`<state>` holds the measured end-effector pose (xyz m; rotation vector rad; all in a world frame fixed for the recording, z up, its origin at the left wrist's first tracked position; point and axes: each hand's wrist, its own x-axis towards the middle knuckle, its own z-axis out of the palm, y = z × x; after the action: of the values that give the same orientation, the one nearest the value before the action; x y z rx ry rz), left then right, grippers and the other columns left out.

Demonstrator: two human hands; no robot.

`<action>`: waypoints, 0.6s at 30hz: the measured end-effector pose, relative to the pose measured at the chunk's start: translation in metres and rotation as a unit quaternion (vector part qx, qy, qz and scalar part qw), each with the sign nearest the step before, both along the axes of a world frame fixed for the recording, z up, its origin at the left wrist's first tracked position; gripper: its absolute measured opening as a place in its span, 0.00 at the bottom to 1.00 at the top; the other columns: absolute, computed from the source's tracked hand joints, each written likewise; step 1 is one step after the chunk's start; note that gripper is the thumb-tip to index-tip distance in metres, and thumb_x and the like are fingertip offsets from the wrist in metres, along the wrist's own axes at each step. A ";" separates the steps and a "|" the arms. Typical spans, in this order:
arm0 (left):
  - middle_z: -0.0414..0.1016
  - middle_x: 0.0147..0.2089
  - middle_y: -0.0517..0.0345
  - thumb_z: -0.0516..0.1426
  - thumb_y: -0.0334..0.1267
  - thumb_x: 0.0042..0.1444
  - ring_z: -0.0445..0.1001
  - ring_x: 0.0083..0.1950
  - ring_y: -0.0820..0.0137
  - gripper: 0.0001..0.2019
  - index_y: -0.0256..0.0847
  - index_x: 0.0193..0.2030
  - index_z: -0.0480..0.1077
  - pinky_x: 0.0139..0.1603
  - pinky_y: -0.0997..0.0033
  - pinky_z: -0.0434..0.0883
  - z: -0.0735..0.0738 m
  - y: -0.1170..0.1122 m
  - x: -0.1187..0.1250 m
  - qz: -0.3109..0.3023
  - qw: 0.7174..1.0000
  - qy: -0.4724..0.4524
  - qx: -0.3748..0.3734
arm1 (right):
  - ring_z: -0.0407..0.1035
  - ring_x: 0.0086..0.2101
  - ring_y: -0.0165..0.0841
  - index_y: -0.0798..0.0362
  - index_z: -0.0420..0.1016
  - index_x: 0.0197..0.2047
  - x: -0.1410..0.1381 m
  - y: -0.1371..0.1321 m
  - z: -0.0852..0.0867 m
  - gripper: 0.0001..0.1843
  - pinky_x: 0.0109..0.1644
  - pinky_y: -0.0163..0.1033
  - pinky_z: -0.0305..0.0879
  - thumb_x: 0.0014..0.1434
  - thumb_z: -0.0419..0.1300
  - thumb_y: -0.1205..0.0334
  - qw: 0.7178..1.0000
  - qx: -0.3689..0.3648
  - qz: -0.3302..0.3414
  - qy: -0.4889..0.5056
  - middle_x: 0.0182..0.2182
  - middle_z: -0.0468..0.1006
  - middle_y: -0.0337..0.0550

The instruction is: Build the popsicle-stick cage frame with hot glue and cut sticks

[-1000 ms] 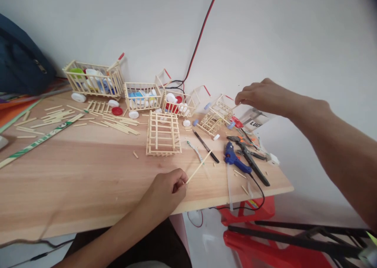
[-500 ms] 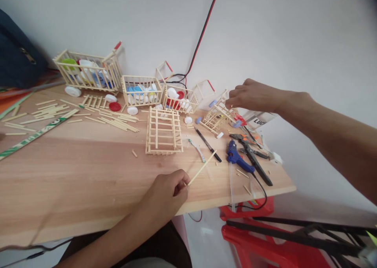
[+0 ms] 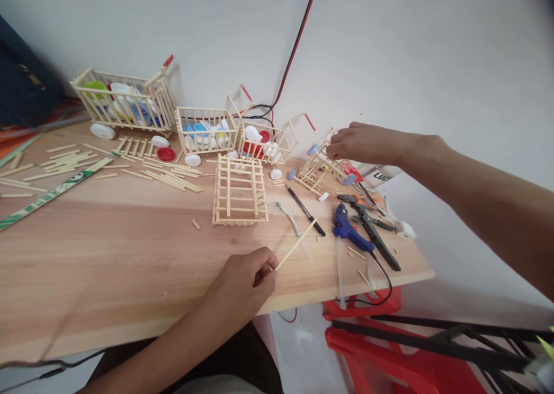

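Pinching a thin wooden stick [image 3: 298, 242] near one end, with its fingers almost closed, the left hand [image 3: 251, 276] is low over the bench [image 3: 130, 238], on the near side of a stick frame [image 3: 229, 189] and slightly right of it. Right of that frame, the right hand [image 3: 348, 143] curls its fingers over a small wheeled cart [image 3: 315, 176], its grip hidden; the step seems to be handling these parts, the next move calling for a light, steady hold.
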<state>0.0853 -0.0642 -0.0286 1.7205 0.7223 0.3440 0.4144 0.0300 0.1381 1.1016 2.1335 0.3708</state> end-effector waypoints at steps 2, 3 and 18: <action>0.62 0.23 0.68 0.51 0.35 0.56 0.59 0.26 0.76 0.05 0.41 0.32 0.66 0.27 0.76 0.56 0.001 0.000 0.000 0.001 1.000 0.002 -0.004 | 0.67 0.39 0.35 0.49 0.70 0.37 0.001 0.000 -0.003 0.08 0.44 0.42 0.56 0.62 0.52 0.69 1.000 0.002 0.011 0.004 0.36 0.76 0.40; 0.62 0.23 0.68 0.51 0.35 0.56 0.59 0.26 0.76 0.05 0.41 0.32 0.66 0.27 0.76 0.56 0.001 0.000 0.000 0.001 1.000 0.002 -0.005 | 0.67 0.38 0.35 0.49 0.70 0.37 0.001 0.000 -0.004 0.08 0.44 0.42 0.56 0.61 0.52 0.70 1.000 0.004 0.014 0.004 0.36 0.76 0.40; 0.63 0.23 0.67 0.51 0.35 0.55 0.60 0.26 0.76 0.05 0.40 0.31 0.66 0.28 0.76 0.55 0.002 0.001 -0.001 -0.008 1.000 0.003 0.000 | 0.68 0.36 0.37 0.51 0.70 0.33 -0.009 -0.007 -0.006 0.12 0.41 0.42 0.59 0.58 0.49 0.76 0.998 0.026 0.040 -0.042 0.33 0.75 0.45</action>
<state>0.0843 -0.0636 -0.0269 1.7276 0.7122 0.3285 0.4054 0.0228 0.1322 1.0139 2.1082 0.5045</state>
